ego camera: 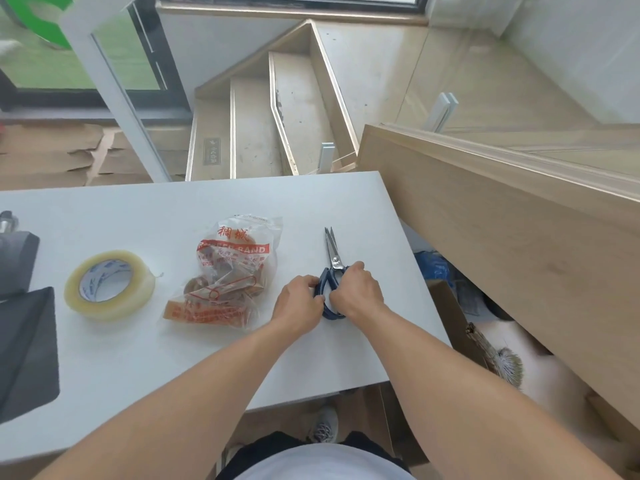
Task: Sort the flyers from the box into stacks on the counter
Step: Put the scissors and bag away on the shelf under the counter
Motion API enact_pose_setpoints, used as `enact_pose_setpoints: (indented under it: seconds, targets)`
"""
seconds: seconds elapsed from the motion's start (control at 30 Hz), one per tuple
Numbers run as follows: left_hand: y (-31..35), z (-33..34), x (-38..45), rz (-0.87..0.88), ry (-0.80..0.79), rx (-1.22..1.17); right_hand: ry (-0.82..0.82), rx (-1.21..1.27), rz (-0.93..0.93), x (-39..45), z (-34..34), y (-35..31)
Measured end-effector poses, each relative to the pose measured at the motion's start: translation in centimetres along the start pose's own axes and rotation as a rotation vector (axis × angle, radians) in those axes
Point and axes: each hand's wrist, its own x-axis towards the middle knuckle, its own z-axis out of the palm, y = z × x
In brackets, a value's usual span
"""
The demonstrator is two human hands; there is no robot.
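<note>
Blue-handled scissors point(331, 252) lie on the white counter point(138, 209), blades pointing away from me. My left hand point(299, 301) curls round the left handle loop. My right hand point(356, 289) grips the right loop from above. Both hands sit close together over the handles. No flyers are visible on the counter. A brown cardboard box point(450, 317) stands on the floor just past the counter's right edge; its contents are hidden.
A clear bag of rubber bands point(228, 275) lies left of my hands. A roll of clear tape point(109, 284) sits further left. Dark grey objects point(24, 341) occupy the left edge. A wooden barrier point(519, 237) runs along the right; stairs point(270, 116) descend beyond.
</note>
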Motion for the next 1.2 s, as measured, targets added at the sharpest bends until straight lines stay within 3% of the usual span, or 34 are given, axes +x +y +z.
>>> enact_pose_setpoints:
  seconds: [0.37,0.6,0.77,0.97,1.2]
  targets:
    - [-0.5,1.7,-2.5,-0.100,0.086,-0.217,-0.010,-0.035,-0.070,0.6,0.3,1.6]
    - [-1.6,2.8,-6.2,-0.054,0.076,-0.302,0.004,-0.038,-0.128,-1.6,0.5,2.7]
    - [-4.5,3.4,-11.2,-0.031,0.115,-0.303,0.053,-0.068,-0.241,-7.3,3.5,4.7]
    - [-10.3,4.4,-20.5,-0.003,0.291,-0.316,0.097,-0.059,-0.385,-17.7,7.6,6.2]
    - [-16.0,6.1,-31.5,-0.053,0.435,-0.511,0.079,0.035,-0.490,-28.8,13.5,9.4]
